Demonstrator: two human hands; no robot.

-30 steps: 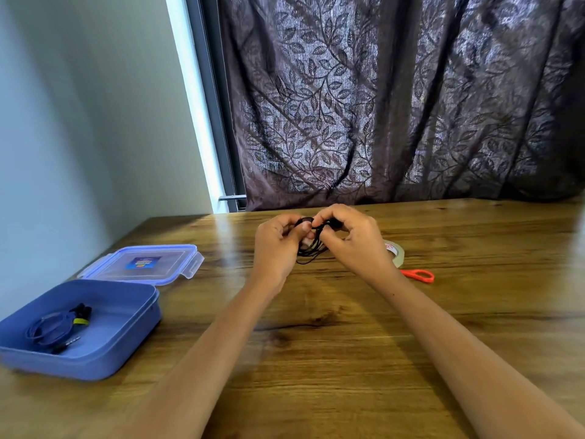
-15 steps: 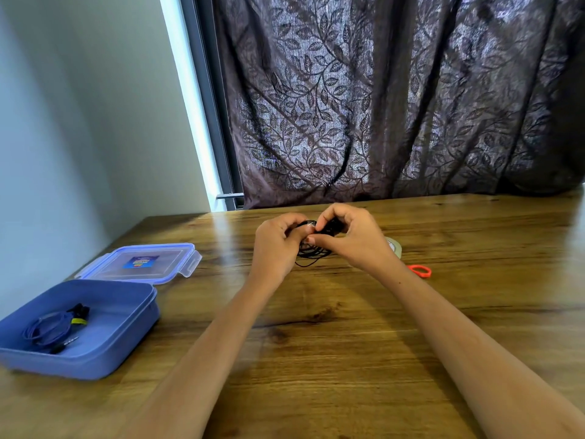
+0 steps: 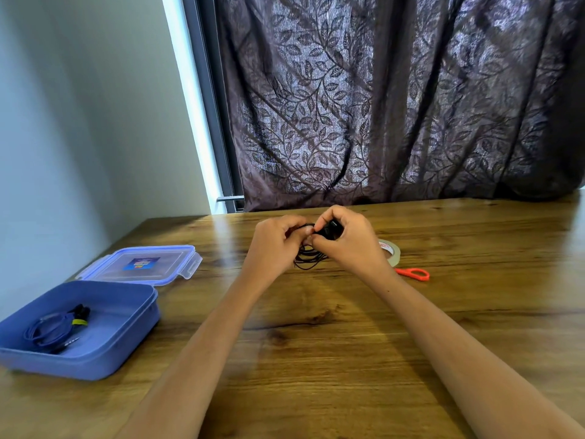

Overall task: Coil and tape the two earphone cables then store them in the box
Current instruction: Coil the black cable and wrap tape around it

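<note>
A coiled black earphone cable (image 3: pixel 308 256) hangs between both hands just above the wooden table (image 3: pixel 316 343). My left hand (image 3: pixel 273 245) pinches the coil's top from the left. From the right, my right hand (image 3: pixel 348 240) closes on the same spot and on the black earbuds. A blue earphone cable (image 3: pixel 52 327), coiled and bound with a yellow-green band, lies in the open blue box (image 3: pixel 133 324) at the left. Whether tape is on the black coil is hidden by my fingers.
The box's clear lid (image 3: pixel 142 264) lies flat behind the box. A roll of tape (image 3: pixel 391 251) sits just right of my right hand, with orange scissor handles (image 3: pixel 414 274) beside it. A dark leaf-patterned curtain hangs behind the table's far edge.
Both hands have stayed together on the black coil, with the fingers shifting slightly at its top. The view has tilted a little.
</note>
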